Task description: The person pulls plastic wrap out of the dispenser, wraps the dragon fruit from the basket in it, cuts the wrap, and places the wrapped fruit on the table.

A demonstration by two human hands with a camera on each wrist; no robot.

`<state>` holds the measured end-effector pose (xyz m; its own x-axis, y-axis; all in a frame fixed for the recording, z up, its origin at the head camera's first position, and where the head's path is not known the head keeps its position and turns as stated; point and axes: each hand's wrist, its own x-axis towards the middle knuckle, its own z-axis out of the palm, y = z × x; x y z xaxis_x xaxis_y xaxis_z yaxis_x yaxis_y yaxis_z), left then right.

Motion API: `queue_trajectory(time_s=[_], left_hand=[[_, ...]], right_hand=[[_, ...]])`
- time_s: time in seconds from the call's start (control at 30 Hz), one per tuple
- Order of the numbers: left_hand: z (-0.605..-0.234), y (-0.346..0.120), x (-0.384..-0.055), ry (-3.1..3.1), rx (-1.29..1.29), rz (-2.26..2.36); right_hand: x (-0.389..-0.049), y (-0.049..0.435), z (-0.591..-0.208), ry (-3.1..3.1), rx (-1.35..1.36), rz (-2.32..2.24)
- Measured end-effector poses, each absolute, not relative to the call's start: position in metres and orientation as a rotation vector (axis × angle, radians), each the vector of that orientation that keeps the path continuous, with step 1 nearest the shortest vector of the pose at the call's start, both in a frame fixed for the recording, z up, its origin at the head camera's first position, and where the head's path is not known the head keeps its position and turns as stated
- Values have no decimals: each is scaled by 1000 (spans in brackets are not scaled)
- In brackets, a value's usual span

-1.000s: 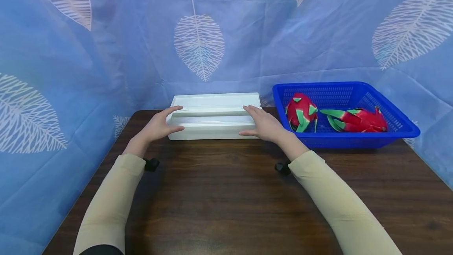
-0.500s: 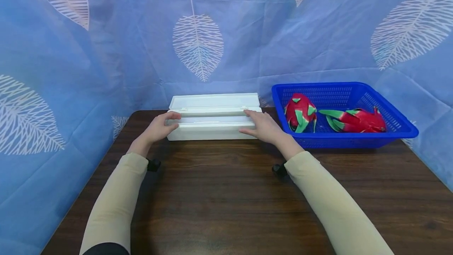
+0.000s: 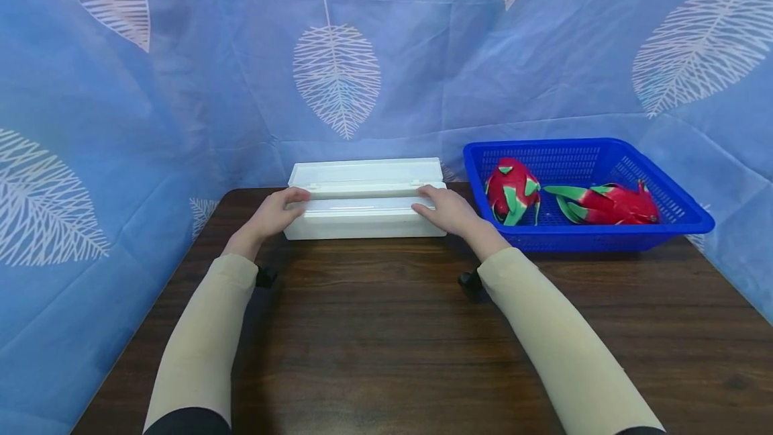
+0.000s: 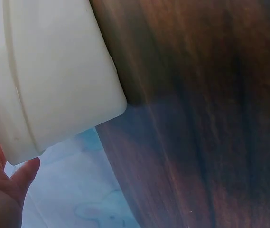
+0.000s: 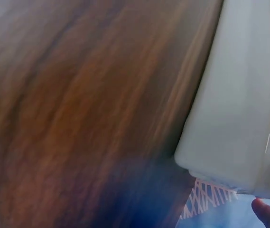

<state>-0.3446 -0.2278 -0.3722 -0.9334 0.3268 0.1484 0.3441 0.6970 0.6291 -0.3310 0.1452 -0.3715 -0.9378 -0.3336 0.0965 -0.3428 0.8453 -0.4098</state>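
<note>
Just above ctr of head view, see white box (image 3: 365,225) on dark wood table (image 3: 362,327), w/ lid (image 3: 365,170) tipped up along far side. Runs lengthwise L to R across frame, approx. horiz., so presents one short end to left hand (image 3: 274,213), other to right hand (image 3: 453,212). Lies btwn the two, about equally near both. Hinges, by judgement, on that line: hand, box, hand, roughly level in frame. Looks gripped at L end by left hand, w/ thumb to near side, fingers to far side; same at R end by right hand, mirrored. Near right hand, at R of frame, note blue basket (image 3: 580,242) w/ two dragon fruits (image 3: 513,193) inside, touched by neither hand.

Left wrist view: fills upr L w/ white box, short end down, long axis approx. top to bottom. Shows left hand at lwr L, w/ thumb tip against corner of that end and fingers passing behind; can't see full contact.

Right wrist view: bit blurry. Shows white box down R side, slightly tilted, cut off by frame edge. Catches only thumb and scrap of finger of right hand at lwr R corner, right by box end; can't confirm grip from this view alone.
</note>
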Motion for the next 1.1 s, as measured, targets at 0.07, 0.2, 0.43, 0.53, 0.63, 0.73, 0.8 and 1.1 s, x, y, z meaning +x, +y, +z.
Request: queue_trajectory(time_s=[0.07, 0.2, 0.43, 0.53, 0.63, 0.73, 0.8, 1.1], left_hand=[[-372, -228, -346, -2873, -556, -1082], [-371, -227, -350, -2886, -530, -1093], [-372, -225, -352, -2899, -404, -1104], [-374, -226, -352, -2875, -352, -1115], [-376, -226, -353, -2838, -333, -1110], [-377, -227, -353, -2808, -343, -1104], [-376, -226, -353, -2810, -353, -1116], [-368, -228, -350, -2914, -411, -1138]], right_hand=[[-334, 144, -371, -2988, 521, 720], [-338, 144, -371, -2955, 500, 771], [-341, 144, -373, -2885, 478, 714], [-342, 143, -375, -2870, 448, 701], [-343, 142, -375, -2866, 424, 694], [-344, 141, -375, -2862, 411, 684], [-345, 140, -374, -2864, 401, 683], [-347, 137, -371, -2865, 357, 694]])
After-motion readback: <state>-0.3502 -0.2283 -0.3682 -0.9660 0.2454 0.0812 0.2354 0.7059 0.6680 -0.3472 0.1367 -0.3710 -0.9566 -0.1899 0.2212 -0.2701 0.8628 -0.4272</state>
